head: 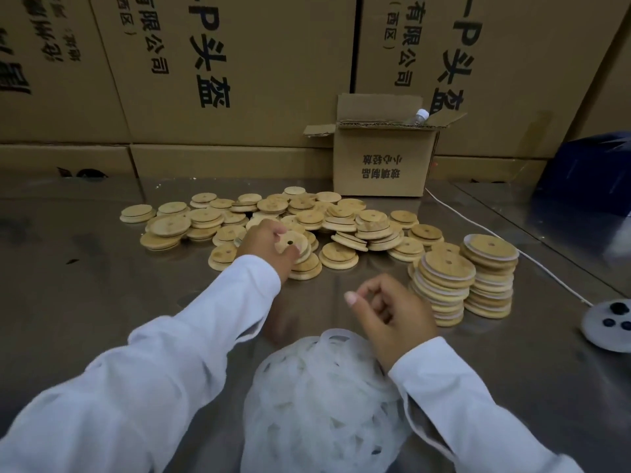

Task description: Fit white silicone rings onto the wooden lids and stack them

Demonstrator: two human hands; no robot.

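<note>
Rings (321,397) nearest (left hand (264,244) grips lid (288,245)).

The lids (338,256) are pale tan, faintly grained — the rings (321,397) milky white. Brown boxes (273,63) carry black print.

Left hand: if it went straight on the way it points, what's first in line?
The left hand, gripping a wooden lid, points into the loose lid pile; it would probably meet the lids just beyond it first. The cardboard box lies further along; depth is unclear.

Metal table (102,285): lids (339,256), rings (317,404), box (382,165).
</note>
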